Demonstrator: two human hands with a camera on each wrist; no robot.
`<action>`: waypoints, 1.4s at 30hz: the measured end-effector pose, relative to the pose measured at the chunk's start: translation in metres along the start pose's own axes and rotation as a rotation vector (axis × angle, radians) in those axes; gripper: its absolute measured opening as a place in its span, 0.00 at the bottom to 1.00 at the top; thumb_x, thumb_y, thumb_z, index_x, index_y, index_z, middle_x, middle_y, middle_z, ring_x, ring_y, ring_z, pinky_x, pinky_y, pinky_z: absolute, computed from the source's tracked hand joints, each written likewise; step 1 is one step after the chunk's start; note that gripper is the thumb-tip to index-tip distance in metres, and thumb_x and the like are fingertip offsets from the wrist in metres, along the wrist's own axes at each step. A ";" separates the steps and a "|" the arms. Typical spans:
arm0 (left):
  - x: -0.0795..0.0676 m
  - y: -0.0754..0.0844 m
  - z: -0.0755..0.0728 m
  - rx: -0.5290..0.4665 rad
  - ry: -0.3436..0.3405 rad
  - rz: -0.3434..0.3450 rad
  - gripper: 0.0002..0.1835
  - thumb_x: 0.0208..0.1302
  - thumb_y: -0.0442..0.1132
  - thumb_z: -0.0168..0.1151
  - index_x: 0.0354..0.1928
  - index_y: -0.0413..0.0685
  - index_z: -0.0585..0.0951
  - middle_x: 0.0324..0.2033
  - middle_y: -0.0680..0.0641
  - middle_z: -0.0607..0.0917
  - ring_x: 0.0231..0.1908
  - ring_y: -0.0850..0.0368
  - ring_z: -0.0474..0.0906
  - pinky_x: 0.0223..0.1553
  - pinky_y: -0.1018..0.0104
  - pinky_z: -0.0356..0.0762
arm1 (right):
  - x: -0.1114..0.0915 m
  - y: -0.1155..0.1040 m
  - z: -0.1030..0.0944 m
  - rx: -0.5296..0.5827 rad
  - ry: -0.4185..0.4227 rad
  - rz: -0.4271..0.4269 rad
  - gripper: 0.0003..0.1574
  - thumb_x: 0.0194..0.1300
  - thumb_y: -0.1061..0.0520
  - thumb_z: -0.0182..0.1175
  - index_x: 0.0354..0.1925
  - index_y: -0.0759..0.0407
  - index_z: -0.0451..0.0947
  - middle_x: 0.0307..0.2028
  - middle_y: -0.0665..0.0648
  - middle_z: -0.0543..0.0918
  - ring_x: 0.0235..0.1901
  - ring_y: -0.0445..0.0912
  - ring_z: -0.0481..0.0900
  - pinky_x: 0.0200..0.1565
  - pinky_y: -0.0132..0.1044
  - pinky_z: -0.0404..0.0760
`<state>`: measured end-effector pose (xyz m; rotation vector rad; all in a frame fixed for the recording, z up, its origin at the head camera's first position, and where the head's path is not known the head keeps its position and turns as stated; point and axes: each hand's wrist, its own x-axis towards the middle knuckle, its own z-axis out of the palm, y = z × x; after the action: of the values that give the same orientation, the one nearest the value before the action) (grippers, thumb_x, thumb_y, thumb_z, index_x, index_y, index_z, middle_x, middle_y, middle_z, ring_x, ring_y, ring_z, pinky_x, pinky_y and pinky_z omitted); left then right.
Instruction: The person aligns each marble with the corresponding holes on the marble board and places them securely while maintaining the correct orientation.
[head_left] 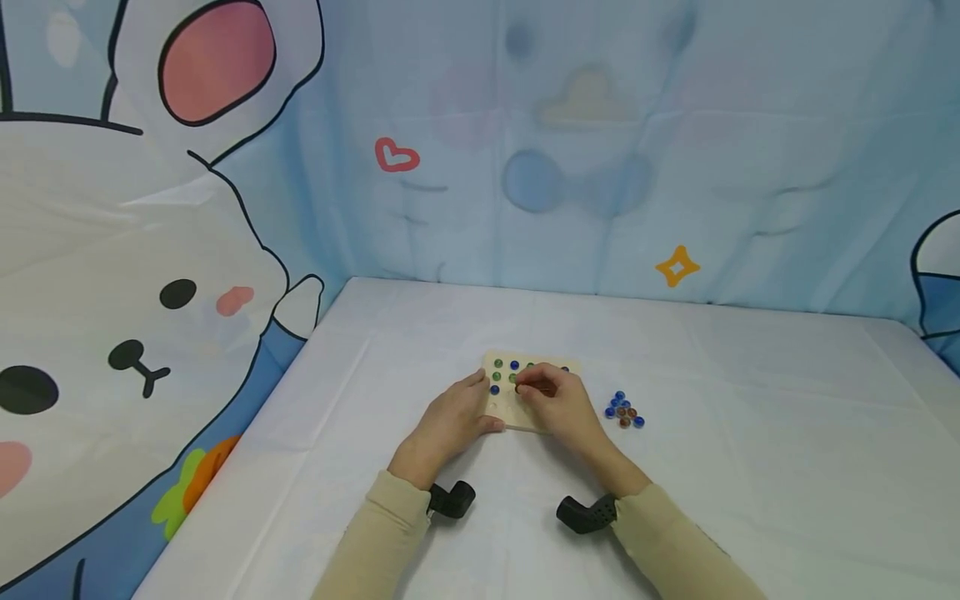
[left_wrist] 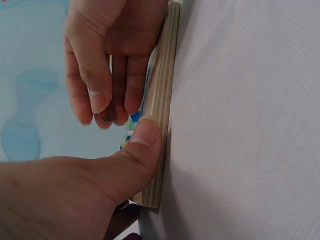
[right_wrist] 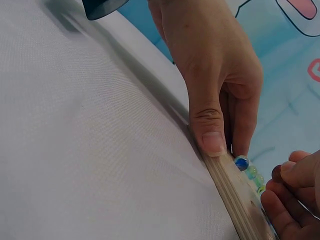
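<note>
A pale wooden board (head_left: 517, 415) lies on the white table, with rows of green and blue marbles (head_left: 498, 377) set in its far part. My left hand (head_left: 452, 418) holds the board at its near left corner, thumb along the front edge, seen close in the left wrist view. Over the board, my right hand (head_left: 561, 407) pinches a reddish-brown marble (right_wrist: 276, 173) between thumb and fingertips. In the right wrist view, a blue marble (right_wrist: 241, 162) sits on the board close to the left fingertips. The right hand hides part of the rows in the head view.
To the right of the board is a small cluster of loose blue and brown marbles (head_left: 624, 412) on the white tabletop (head_left: 750, 450). A light blue printed curtain (head_left: 465, 217) hangs behind the table, and a cartoon-printed cloth (head_left: 187, 242) covers the left side.
</note>
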<state>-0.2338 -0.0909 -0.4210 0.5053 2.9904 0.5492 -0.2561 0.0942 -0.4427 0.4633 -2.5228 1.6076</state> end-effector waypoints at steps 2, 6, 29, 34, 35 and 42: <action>0.000 0.000 0.000 -0.004 0.000 0.000 0.41 0.63 0.54 0.66 0.71 0.37 0.66 0.73 0.39 0.65 0.71 0.46 0.65 0.71 0.56 0.67 | 0.000 0.000 0.001 0.004 0.001 -0.003 0.08 0.67 0.64 0.63 0.45 0.62 0.83 0.45 0.58 0.86 0.47 0.49 0.83 0.48 0.24 0.79; 0.000 0.001 0.002 -0.015 -0.001 -0.003 0.41 0.63 0.53 0.66 0.71 0.37 0.67 0.73 0.39 0.66 0.71 0.46 0.65 0.71 0.55 0.67 | 0.000 -0.001 0.003 -0.002 0.001 -0.012 0.08 0.67 0.64 0.63 0.44 0.62 0.83 0.44 0.58 0.86 0.46 0.49 0.83 0.48 0.25 0.80; 0.001 0.000 -0.002 -0.006 -0.003 0.002 0.41 0.64 0.53 0.65 0.71 0.36 0.66 0.73 0.39 0.65 0.72 0.46 0.64 0.71 0.56 0.67 | 0.003 -0.004 0.018 -0.191 0.071 -0.066 0.08 0.61 0.69 0.65 0.40 0.62 0.82 0.37 0.57 0.86 0.38 0.47 0.82 0.43 0.40 0.84; 0.002 -0.001 -0.001 -0.019 -0.002 0.003 0.41 0.63 0.53 0.66 0.71 0.36 0.66 0.73 0.39 0.65 0.72 0.45 0.65 0.71 0.55 0.67 | 0.004 -0.003 0.020 -0.218 0.064 -0.106 0.10 0.59 0.71 0.66 0.39 0.62 0.82 0.36 0.57 0.85 0.36 0.46 0.81 0.41 0.39 0.84; 0.001 -0.001 -0.001 -0.024 -0.005 0.001 0.41 0.63 0.53 0.66 0.71 0.36 0.66 0.73 0.39 0.65 0.72 0.45 0.64 0.71 0.55 0.67 | 0.003 -0.003 0.020 -0.221 0.063 -0.108 0.10 0.59 0.71 0.66 0.39 0.62 0.81 0.35 0.57 0.85 0.36 0.45 0.81 0.41 0.38 0.84; 0.001 -0.001 0.000 -0.031 -0.010 -0.006 0.41 0.63 0.53 0.66 0.71 0.37 0.66 0.73 0.39 0.64 0.72 0.45 0.64 0.71 0.55 0.66 | 0.001 -0.002 0.020 -0.232 0.069 -0.132 0.10 0.58 0.71 0.66 0.40 0.63 0.81 0.36 0.57 0.85 0.36 0.45 0.81 0.41 0.39 0.85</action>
<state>-0.2351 -0.0915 -0.4216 0.4953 2.9679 0.5903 -0.2548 0.0754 -0.4492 0.5247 -2.5259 1.2455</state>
